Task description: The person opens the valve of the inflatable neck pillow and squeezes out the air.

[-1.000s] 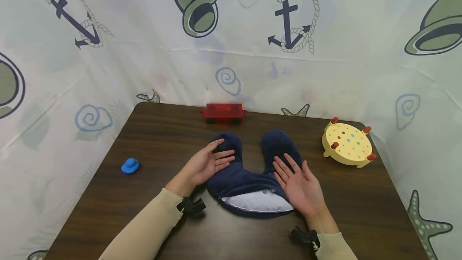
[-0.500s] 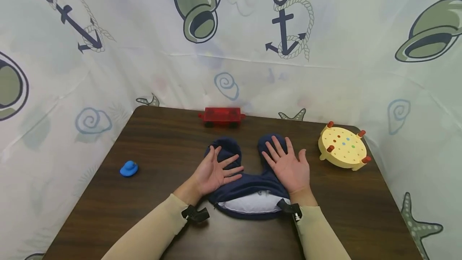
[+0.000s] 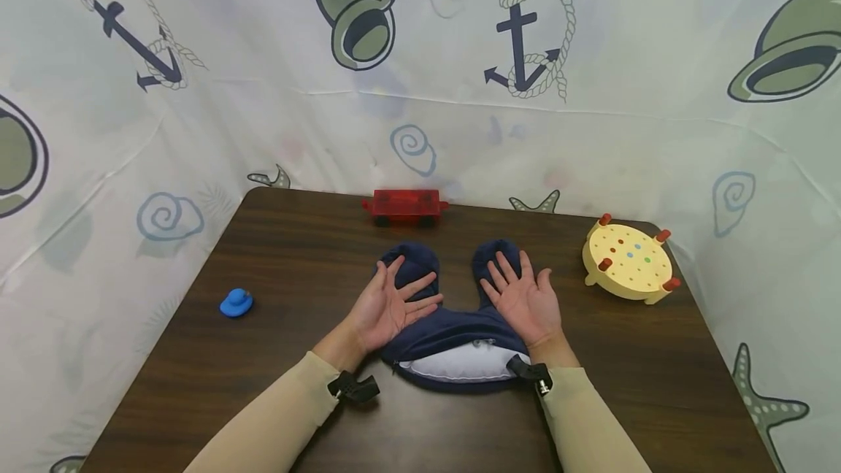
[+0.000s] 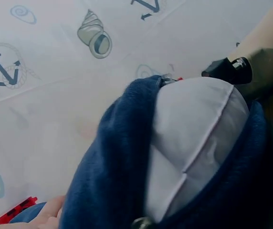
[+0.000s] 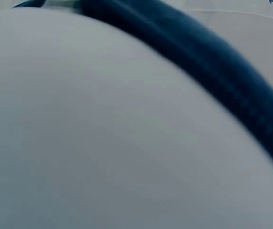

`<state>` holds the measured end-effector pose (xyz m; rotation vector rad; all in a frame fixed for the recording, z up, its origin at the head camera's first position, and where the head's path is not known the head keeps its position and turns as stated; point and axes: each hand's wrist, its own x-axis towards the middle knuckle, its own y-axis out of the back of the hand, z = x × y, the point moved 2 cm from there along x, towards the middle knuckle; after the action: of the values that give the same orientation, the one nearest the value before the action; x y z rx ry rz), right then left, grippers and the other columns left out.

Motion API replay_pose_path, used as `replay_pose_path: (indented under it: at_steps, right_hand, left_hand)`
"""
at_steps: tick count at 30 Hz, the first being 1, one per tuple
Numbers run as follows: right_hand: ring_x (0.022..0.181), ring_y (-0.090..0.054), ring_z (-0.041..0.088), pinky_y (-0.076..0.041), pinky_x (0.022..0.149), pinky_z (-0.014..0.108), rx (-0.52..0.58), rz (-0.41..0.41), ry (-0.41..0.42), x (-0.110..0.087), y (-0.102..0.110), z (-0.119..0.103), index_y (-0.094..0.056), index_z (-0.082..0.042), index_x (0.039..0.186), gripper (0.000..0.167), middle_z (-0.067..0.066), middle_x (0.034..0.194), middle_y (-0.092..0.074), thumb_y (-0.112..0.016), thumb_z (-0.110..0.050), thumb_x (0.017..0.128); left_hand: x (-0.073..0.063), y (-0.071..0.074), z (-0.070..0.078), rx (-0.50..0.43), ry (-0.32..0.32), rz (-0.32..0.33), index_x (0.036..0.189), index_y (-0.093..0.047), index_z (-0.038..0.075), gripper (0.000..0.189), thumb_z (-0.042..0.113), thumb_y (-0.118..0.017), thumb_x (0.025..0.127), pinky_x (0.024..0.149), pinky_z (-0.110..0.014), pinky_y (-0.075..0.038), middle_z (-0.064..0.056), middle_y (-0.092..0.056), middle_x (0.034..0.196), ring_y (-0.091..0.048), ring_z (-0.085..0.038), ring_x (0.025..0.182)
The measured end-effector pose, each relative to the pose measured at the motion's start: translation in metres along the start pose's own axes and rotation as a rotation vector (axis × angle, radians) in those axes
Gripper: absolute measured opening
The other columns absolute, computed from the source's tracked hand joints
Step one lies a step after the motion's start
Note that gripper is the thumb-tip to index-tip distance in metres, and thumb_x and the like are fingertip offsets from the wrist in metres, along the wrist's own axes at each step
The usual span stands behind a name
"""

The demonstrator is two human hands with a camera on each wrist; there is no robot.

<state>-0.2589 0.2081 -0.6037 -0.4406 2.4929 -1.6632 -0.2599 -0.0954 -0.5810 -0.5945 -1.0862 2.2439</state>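
A navy U-shaped neck pillow lies on the table, its two arms pointing to the back. Along its near edge the cover gapes at a zipper, and the white inner cushion bulges out; the left wrist view shows this inner cushion close up. My left hand is over the pillow's left side, palm up with fingers spread. On the right side, my right hand lies over the other arm, palm up and fingers straight. Neither hand grips anything. White fabric nearly fills the right wrist view.
A red toy wagon stands at the table's back edge. To the left sits a blue rubber duck. A round yellow toy with red-tipped pegs is at the back right. Behind the table hangs a sea-patterned curtain.
My right hand has moved left and farther back over the pillow's right arm, its fingers spreading. My left hand has shifted slightly right and its fingers have fanned out.
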Motion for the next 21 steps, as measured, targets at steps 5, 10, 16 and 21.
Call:
replay_pose_path:
  at_steps: [5, 10, 16, 21]
  right_hand:
    - [0.171, 0.02, 0.02, 0.013, 0.137, 0.052, -0.025, -0.005, 0.003, 0.0009, 0.0003, -0.0003, 0.024, -0.052, 0.168, 0.067, -0.008, 0.185, 0.015, 0.005, -0.07, 0.107]
    - [0.171, 0.018, 0.02, 0.016, 0.136, 0.053, -0.008, -0.046, 0.025, 0.0001, 0.0005, -0.0028, 0.023, -0.053, 0.167, 0.066, -0.007, 0.186, 0.011, 0.004, -0.07, 0.107]
    - [0.173, 0.005, 0.02, 0.005, 0.139, 0.052, -0.048, -0.023, 0.043, -0.0016, 0.006, 0.001, 0.018, -0.053, 0.169, 0.064, -0.006, 0.187, 0.001, 0.008, -0.067, 0.107]
    - [0.173, 0.006, 0.021, 0.006, 0.139, 0.052, -0.044, -0.042, 0.057, -0.0029, 0.0057, 0.0037, 0.017, -0.053, 0.17, 0.064, -0.006, 0.187, 0.001, 0.006, -0.066, 0.108]
  left_hand:
    - [-0.0001, 0.0038, 0.0012, -0.014, 0.026, -0.013, 0.17, 0.02, 0.049, 0.07, 0.07, -0.01, 0.109, 0.134, -0.054, -0.022, -0.015, -0.015, 0.184, -0.02, -0.053, 0.166]
    - [0.0037, 0.0041, 0.0009, -0.042, 0.05, -0.018, 0.169, 0.022, 0.051, 0.065, 0.065, -0.006, 0.112, 0.133, -0.053, -0.02, -0.014, -0.011, 0.185, -0.018, -0.051, 0.167]
    - [0.0021, 0.0036, -0.0028, -0.036, 0.027, 0.035, 0.17, 0.014, 0.052, 0.062, 0.062, -0.009, 0.114, 0.133, -0.053, -0.021, -0.016, -0.016, 0.184, -0.022, -0.052, 0.165]
    - [0.0009, 0.0037, -0.006, 0.005, 0.016, 0.066, 0.171, 0.011, 0.053, 0.06, 0.06, -0.013, 0.116, 0.132, -0.052, -0.025, -0.015, -0.022, 0.183, -0.027, -0.05, 0.164]
